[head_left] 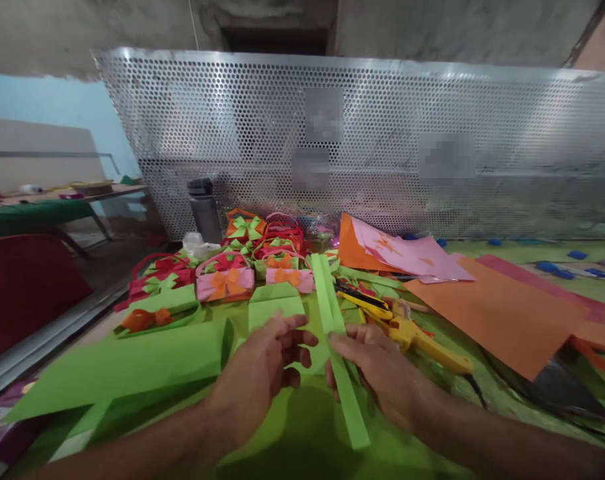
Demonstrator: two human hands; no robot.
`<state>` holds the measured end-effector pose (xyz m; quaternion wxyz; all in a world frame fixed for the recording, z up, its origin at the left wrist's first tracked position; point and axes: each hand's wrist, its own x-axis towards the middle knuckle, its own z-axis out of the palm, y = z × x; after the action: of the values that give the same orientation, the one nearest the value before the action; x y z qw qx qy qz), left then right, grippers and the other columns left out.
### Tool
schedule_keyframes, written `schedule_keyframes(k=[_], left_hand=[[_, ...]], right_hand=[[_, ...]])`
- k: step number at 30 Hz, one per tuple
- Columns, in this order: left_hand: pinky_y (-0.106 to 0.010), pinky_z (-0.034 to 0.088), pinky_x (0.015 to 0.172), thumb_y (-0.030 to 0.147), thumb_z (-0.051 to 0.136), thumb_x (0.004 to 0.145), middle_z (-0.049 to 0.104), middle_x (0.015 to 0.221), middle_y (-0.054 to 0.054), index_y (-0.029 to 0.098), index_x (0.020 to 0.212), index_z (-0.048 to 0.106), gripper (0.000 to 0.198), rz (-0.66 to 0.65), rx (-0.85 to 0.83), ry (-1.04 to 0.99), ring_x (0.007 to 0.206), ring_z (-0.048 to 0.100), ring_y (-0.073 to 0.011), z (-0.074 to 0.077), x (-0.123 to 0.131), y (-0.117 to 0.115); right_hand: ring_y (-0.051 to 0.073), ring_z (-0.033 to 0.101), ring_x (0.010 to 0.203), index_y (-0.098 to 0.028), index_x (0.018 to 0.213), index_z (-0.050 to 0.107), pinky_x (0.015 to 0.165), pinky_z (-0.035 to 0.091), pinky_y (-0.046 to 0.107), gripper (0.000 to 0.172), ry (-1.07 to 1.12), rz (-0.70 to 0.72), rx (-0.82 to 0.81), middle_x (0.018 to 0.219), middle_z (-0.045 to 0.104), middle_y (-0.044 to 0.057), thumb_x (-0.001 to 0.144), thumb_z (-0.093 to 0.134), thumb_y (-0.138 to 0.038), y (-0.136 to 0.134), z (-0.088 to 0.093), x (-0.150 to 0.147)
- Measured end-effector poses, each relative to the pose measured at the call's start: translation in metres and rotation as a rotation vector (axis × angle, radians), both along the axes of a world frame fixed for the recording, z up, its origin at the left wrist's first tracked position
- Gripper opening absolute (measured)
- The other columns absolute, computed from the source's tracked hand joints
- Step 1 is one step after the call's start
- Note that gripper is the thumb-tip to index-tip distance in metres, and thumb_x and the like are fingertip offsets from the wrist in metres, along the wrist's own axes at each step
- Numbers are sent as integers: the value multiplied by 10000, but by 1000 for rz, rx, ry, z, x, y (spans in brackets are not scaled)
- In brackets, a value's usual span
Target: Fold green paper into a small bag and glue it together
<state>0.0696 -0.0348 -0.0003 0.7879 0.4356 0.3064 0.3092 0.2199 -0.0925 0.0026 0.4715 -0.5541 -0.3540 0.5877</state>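
My right hand (370,363) pinches a long green paper strip (327,293) between thumb and fingers near its middle. The strip stands lengthwise in front of me, and a second layer of green shows alongside it. To its left, my left hand (270,360) is held apart from the strip, its fingers loosely curled and spread with nothing in them. Just beyond that hand lies a folded green paper piece (275,303). A green sheet (132,363), curved over, rests to the left of my left forearm.
Small paper bags with bows (227,280) crowd the back left, beside a grey bottle (205,213). A yellow glue gun (422,340) and a yellow cutter (365,301) lie right of the strip. Orange sheets (502,307) spread further right. A perforated metal panel (382,120) stands behind.
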Motion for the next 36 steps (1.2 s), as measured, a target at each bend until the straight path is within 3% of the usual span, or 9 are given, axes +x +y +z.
schedule_keyframes(k=[2,6,11,18,24,36], left_hand=[[-213,320,509,433,562,807,563,729,-16,147,840,598,291,-29,93,38,600,471,-103,-4,0,-1],[-200,233,436,385,676,722,448,498,31,132,555,528,338,-15,128,79,457,343,-63,-8,1,-1],[-197,228,427,388,692,694,417,455,47,141,536,519,340,1,124,82,430,320,-55,-9,4,-5],[-189,222,403,337,758,596,425,447,57,141,526,526,312,69,153,88,407,310,-43,-8,6,-8],[-196,235,415,345,728,637,422,427,55,149,509,485,338,91,233,87,405,314,-46,1,0,5],[-206,227,429,300,732,614,431,412,55,155,483,480,319,179,307,48,403,320,-50,20,-7,29]], right_hand=[[77,465,397,-171,724,575,411,358,199,218,-53,78,-22,501,562,-27,729,544,-387,-3,-2,-2],[94,472,414,-165,767,603,420,361,217,314,-130,224,4,503,554,-23,693,566,-468,-8,-1,-5],[82,456,465,-154,690,614,441,351,207,331,-190,240,127,557,556,-11,660,618,-484,-8,1,-5],[75,426,393,-161,642,610,407,323,201,208,-237,262,91,493,548,-18,705,530,-342,-9,-1,-4],[78,392,378,-164,494,569,413,308,218,296,-305,311,88,444,513,-10,700,515,-370,-11,-1,-2],[106,471,466,-192,504,554,520,371,238,245,-350,309,173,487,557,-17,719,505,-297,-11,0,4]])
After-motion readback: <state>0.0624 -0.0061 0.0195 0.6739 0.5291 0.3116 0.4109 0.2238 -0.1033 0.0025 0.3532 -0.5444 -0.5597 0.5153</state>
